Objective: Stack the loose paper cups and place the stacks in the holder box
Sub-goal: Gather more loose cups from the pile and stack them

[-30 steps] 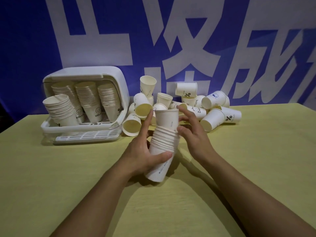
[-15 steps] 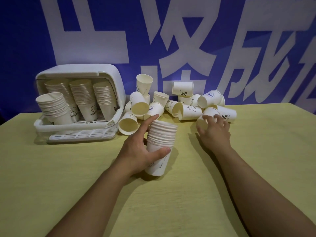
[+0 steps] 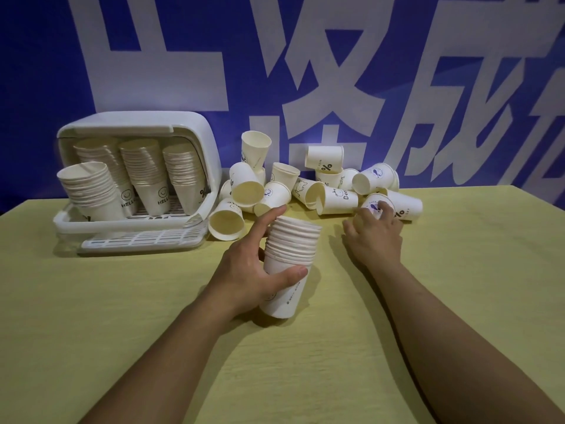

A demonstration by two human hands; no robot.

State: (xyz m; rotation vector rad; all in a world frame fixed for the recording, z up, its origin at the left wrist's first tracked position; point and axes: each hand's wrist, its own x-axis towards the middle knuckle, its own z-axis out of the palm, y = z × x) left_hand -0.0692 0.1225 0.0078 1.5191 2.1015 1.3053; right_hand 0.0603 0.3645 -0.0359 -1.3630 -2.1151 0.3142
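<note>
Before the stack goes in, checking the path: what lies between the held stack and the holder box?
In the head view, one loose cup lies on its side between the held stack and the holder box; otherwise bare table.

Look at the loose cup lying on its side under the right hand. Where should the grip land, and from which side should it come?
Across its side wall near the mouth, from above. That cup lies on its side on the table with its mouth facing the camera, so the curved wall is exposed on top. The right hand already reaches over it; the left hand holds the stack.
</note>
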